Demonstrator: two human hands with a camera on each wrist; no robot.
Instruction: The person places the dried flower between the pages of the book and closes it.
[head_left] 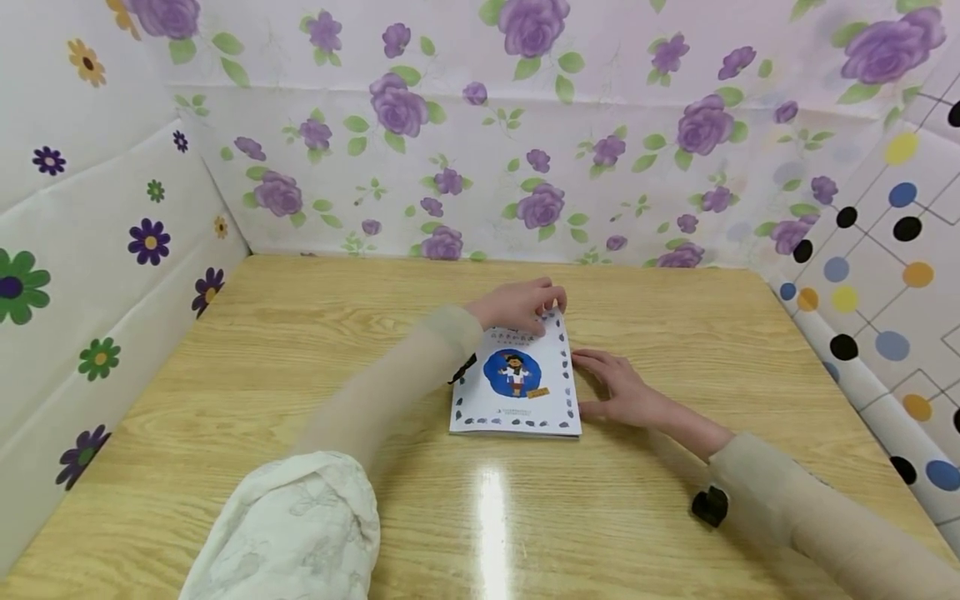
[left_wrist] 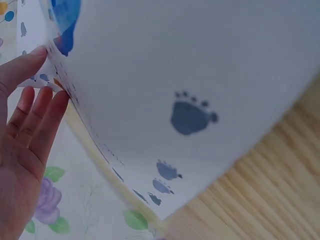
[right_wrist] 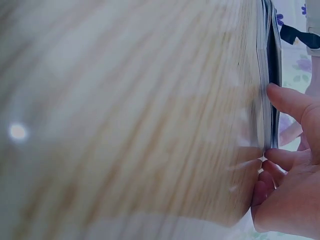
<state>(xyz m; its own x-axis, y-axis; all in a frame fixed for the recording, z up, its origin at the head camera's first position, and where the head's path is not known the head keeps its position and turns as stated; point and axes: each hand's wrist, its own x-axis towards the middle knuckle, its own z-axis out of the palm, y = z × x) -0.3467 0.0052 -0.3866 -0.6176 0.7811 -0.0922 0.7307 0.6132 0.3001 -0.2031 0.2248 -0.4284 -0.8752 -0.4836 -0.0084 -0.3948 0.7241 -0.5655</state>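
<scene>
A thin white paperback book (head_left: pixel 555 392) lies on the wooden table, its cover bordered with small footprints around a blue circle with a cartoon figure. My left hand (head_left: pixel 521 307) reaches over its top end and holds the upper right part of the edge. In the left wrist view the thumb rests against the cover (left_wrist: pixel 210 65) and the other fingertips are at its edge. My right hand (head_left: pixel 622 392) is beside the long right side, thumb and forefinger spread along it. The right wrist view shows that thumb touching the page edges (right_wrist: pixel 265 60), which are slightly parted.
The wooden table (head_left: pixel 360 517) extends around the book. Behind it hangs a cloth with purple flowers (head_left: pixel 540 204), with a flowered wall (head_left: pixel 97 358) at left and a dotted wall (head_left: pixel 892 346) at right. A black clip (head_left: pixel 709 507) sits by the right sleeve.
</scene>
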